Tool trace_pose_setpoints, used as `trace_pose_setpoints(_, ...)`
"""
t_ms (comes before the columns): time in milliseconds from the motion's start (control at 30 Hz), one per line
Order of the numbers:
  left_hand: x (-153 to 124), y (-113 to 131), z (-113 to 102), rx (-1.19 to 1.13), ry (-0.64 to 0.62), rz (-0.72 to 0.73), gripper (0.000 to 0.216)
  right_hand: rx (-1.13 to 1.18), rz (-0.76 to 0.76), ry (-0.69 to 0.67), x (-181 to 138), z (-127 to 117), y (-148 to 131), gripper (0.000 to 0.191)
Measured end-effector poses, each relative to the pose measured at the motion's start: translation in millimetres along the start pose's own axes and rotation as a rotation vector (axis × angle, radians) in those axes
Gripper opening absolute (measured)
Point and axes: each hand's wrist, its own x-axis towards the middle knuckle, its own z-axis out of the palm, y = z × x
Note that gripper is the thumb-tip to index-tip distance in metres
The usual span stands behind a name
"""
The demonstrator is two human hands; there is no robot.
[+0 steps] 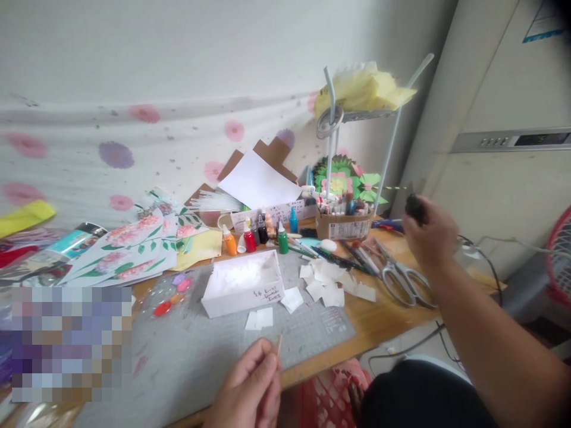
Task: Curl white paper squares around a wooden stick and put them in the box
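Note:
My left hand [250,386], low in the middle, is closed in a pinch on a thin wooden stick [279,345] that pokes up past the fingertips. Out to the right, my right hand [432,238] is raised above the table's right end. Its fingers are wrapped round a small black object [415,209], whose kind I cannot make out. Below that hand lie large scissors [404,279]. Cut paper pieces [323,280] are scattered on the grey cutting mat [307,336]. A white open box [243,300] with handwriting stands ahead of my left hand.
Paint bottles [282,239] stand behind the box. A cardboard box of pens [348,226] sits under a rack [384,148]. Flower-printed sheets [129,246] and a paint palette [163,308] lie left. A red mesh fan guard [559,255] is at far right.

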Motion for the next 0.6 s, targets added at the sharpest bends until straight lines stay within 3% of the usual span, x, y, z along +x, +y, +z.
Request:
trace_pose_setpoints(67, -3.1, 0.2, 4.2, -0.017, -0.001, 0.007, 0.039, 0.125, -0.133, 0.013, -30.5, -12.7, -30.3, 0.04)
trace_pose_setpoints(133, -8.0, 0.8, 8.8, -0.045, 0.025, 0.017, 0.036, 0.221, -0.265, -0.064, -72.5, -23.6, -56.5, 0.033)
trace_pose_setpoints(233, -18.4, 0.4, 15.9, -0.095, 0.078, 0.019, 0.032, 0.463, -0.582, -0.486, -137.1, -39.4, -81.5, 0.032)
trace_pose_setpoints(333, -30.1, -3.9, 20.6, -0.118, 0.096, -0.012, 0.029, 0.458, -0.609, -0.728, -180.6, -51.7, -90.2, 0.026)
trace_pose_setpoints(467, -45.4, -14.6, 20.5, -0.102, 0.136, -0.05, 0.028, 0.388, -0.634, -0.821, -208.2, -55.2, -93.0, 0.036)
trace_pose_setpoints(600, -57.1, -22.8, 18.8, -0.107, 0.118, -0.108, 0.024, 0.333, -0.707, -0.784, -222.2, -53.2, -98.9, 0.044)
